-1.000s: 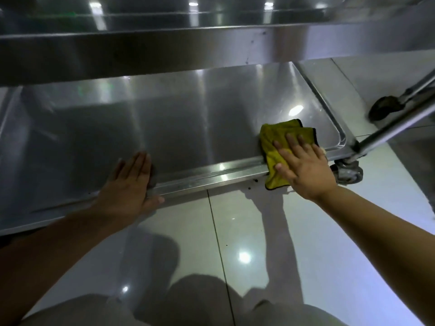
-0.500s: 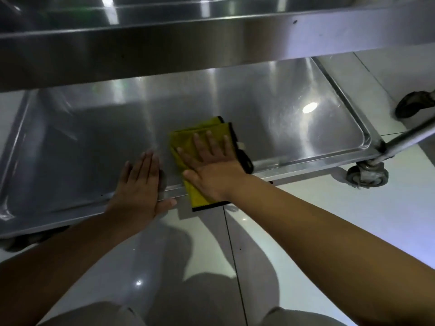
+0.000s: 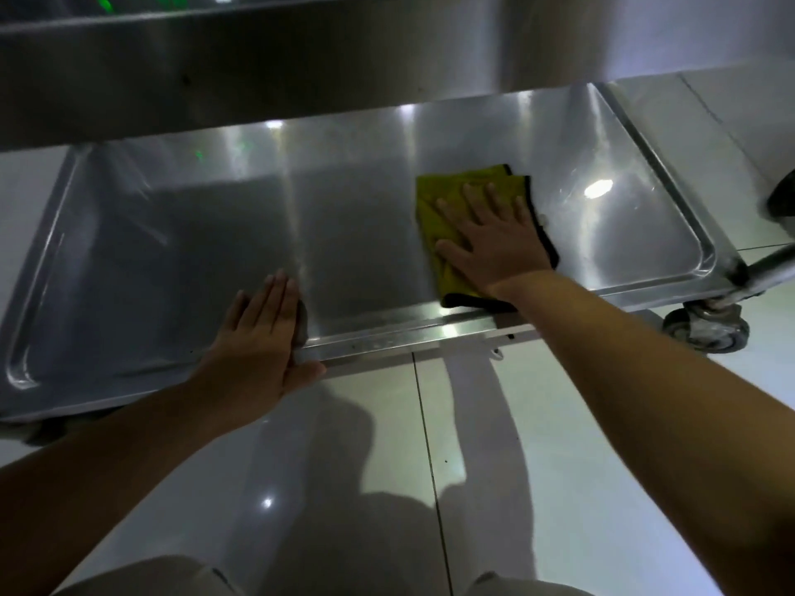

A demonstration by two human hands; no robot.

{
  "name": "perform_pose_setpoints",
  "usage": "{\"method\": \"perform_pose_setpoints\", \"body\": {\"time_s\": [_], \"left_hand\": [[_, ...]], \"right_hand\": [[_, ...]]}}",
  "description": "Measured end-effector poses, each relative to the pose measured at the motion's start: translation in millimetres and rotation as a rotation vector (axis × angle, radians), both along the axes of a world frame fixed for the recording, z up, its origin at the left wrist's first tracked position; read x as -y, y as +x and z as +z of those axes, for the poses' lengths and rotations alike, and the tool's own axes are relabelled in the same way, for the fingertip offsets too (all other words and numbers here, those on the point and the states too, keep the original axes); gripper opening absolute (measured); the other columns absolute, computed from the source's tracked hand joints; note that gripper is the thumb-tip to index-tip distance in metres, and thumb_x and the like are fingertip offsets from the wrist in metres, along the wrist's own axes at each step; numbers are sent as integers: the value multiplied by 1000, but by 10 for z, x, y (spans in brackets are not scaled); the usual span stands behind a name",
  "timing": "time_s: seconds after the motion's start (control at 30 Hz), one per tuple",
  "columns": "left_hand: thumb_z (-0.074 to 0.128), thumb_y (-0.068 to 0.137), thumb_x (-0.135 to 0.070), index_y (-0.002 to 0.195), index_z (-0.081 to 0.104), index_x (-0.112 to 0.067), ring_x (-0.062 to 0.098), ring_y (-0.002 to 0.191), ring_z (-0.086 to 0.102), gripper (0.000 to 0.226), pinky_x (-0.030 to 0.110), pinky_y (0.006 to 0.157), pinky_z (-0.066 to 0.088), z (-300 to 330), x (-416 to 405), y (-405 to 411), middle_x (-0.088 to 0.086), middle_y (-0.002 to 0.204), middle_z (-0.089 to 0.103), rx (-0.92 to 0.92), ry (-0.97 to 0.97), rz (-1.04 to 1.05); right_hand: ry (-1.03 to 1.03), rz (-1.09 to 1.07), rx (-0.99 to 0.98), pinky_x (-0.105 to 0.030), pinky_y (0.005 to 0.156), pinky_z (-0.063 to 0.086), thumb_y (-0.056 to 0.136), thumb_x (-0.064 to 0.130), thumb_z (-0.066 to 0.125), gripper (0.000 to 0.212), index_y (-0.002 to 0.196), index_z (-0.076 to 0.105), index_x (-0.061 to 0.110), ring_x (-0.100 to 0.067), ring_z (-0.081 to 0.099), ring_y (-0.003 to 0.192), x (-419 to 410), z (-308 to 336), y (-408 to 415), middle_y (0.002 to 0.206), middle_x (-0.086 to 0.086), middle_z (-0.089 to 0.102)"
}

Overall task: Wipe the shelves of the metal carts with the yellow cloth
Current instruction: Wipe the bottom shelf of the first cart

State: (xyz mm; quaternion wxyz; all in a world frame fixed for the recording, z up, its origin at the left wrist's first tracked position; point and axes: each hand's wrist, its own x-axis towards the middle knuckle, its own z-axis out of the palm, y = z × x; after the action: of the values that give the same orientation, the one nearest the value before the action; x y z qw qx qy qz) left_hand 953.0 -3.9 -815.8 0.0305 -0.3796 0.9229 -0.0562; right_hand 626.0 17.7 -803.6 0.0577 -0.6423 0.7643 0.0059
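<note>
Fingers of one hand press one cloth.

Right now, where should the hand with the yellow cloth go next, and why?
Probably slide right: the right hand presses the yellow cloth flat mid-shelf, and the lower shelf beyond it up to the right rim looks uncovered.

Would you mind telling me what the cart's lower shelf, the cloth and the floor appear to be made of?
Lower shelf: seemingly stainless steel, brushed grey sheet with streaked light reflections and a pressed raised rim.
Yellow cloth: soft fabric, perhaps microfibre, matte, folded, with dark edging, under the flat right hand.
Floor: likely glazed tile, glossy, pale, with thin joint lines.
</note>
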Motion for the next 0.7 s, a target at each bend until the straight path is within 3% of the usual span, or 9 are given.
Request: {"method": "perform_pose_setpoints", "body": {"time_s": [0.07,0.2,0.4,0.57,0.7], "left_hand": [[11,92,-68,138,32,11,42,132,38,94,43,111,15,-11,1,2,31,143,37,-10,12,3],[11,92,-68,135,36,12,42,129,41,94,53,106,29,12,-32,-54,32,140,40,-10,40,26],[7,89,-71,133,41,12,44,126,46,100,58,100,34,27,-27,-81,31,138,44,7,86,65],[9,86,-74,132,44,10,43,125,47,102,60,98,36,49,-4,-85,29,137,46,57,147,75],[29,79,-71,131,46,9,42,124,49,97,59,96,38,48,6,-78,27,136,48,81,171,72]], "right_hand": [[7,-106,3,-49,117,-2,93,64,24,63,150,8,44,-26,-2,149,-108,37,-348,162,2,1],[41,-300,29,-49,118,-2,95,62,27,62,151,7,42,-28,-3,148,-361,115,-872,162,0,-1],[69,-382,9,-50,117,-2,98,56,29,59,151,4,44,-30,-6,148,-290,92,-771,162,-3,-4],[14,-194,-35,-53,116,-1,98,57,29,59,151,8,42,-31,-4,148,-4,27,-116,162,-5,-1],[-3,64,-30,-54,115,-4,97,59,26,60,151,4,44,-32,-7,148,407,-11,624,162,-6,-4]]}}
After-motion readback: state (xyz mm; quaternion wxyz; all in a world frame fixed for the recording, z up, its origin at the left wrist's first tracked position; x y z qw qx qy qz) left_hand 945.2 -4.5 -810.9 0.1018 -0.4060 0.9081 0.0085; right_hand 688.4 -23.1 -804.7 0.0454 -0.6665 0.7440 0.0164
